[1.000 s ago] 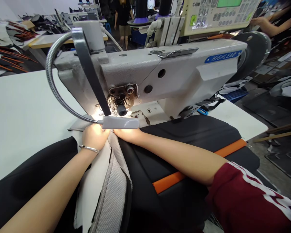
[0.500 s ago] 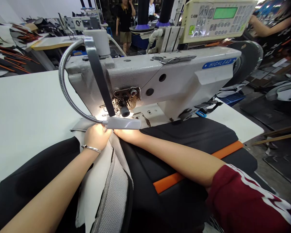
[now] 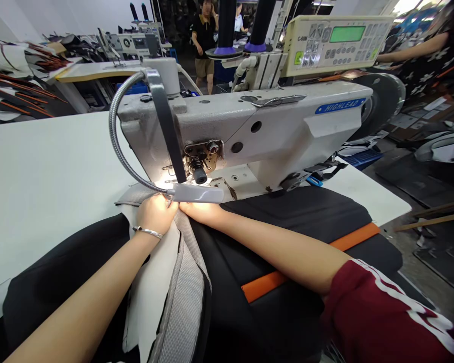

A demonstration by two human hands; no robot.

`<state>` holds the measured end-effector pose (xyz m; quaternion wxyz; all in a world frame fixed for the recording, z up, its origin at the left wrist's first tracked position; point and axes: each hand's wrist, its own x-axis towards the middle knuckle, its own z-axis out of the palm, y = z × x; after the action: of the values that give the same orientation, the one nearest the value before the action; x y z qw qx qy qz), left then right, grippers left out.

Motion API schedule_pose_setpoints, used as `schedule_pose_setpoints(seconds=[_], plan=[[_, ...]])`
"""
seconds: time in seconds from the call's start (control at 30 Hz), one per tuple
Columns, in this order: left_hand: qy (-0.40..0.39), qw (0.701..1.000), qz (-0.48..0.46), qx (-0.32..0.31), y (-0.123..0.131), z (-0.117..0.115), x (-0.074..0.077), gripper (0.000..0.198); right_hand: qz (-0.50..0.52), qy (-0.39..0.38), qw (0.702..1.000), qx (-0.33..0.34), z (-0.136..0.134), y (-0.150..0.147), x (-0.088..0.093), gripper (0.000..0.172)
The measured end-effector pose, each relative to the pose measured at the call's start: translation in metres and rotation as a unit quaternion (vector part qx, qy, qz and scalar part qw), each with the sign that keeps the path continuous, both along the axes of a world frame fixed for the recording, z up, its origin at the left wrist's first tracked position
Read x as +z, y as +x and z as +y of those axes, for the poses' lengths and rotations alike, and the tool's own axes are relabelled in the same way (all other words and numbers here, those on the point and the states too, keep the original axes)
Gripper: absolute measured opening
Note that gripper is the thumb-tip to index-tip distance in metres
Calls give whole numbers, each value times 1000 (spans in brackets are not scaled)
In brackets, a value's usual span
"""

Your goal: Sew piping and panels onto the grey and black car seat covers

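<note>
A grey-white sewing machine [image 3: 272, 131] stands on the white table [image 3: 49, 181]. My left hand [image 3: 157, 214], with a silver bracelet at the wrist, presses on the grey mesh fabric [image 3: 181, 292] just before the needle area. My right hand [image 3: 200, 210] lies on the black fabric [image 3: 287, 222] with an orange stripe [image 3: 272, 283], right beside the left one. The fingertips of both hands are hidden under the small lamp head [image 3: 199, 193] on its flexible neck. Both pieces of fabric run from the machine down towards me.
A control panel [image 3: 336, 43] with a green screen sits above the machine, and two thread cones stand behind it. Other sewing tables with stacked material lie at the back left. One person stands far back; another person's arm reaches in at the top right.
The view has shifted, so the machine sits further right and lower in the picture. Both hands stay at the needle area on the fabric.
</note>
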<state>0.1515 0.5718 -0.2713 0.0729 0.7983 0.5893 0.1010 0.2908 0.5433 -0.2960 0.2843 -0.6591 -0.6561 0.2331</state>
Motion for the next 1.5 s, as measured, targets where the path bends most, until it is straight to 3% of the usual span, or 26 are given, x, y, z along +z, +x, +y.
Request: schedule_pose_setpoints(seconds=[0.17,0.37,0.47,0.6,0.7,0.77,0.83,0.93,1.0,1.13,1.37,1.5], plan=[[84,996,-22,-12,-1,0,-13,22,31,-4,999,-12,-3,0,4,21],[208,964,-118,-117,-7,3,-26,29,-46,18,999,-13,-11,4,5,10],[214,962,-135,-105,-10,4,-28,26,-89,76,992,48,-31,13,10,10],[211,960,-160,-86,-12,4,-29,12,41,138,970,194,-66,18,26,14],[207,964,-134,-95,-14,2,-26,19,113,104,970,190,-84,18,37,10],[208,964,-86,-141,-18,-2,-20,25,60,64,985,150,-87,24,40,9],[206,955,-31,-212,-23,-8,-12,25,-57,26,992,109,-85,36,40,8],[185,931,37,-312,-31,-17,0,23,-216,-9,974,66,-77,57,38,3],[168,921,83,-340,-35,-21,6,17,-267,-18,962,56,-72,65,36,11],[145,921,153,-327,-37,-23,9,28,-288,-21,956,56,-67,65,34,19],[158,931,111,-308,-34,-22,1,29,-315,6,947,58,-57,49,36,33],[159,930,111,-311,-36,-21,0,30,-286,60,951,100,-45,31,36,29]])
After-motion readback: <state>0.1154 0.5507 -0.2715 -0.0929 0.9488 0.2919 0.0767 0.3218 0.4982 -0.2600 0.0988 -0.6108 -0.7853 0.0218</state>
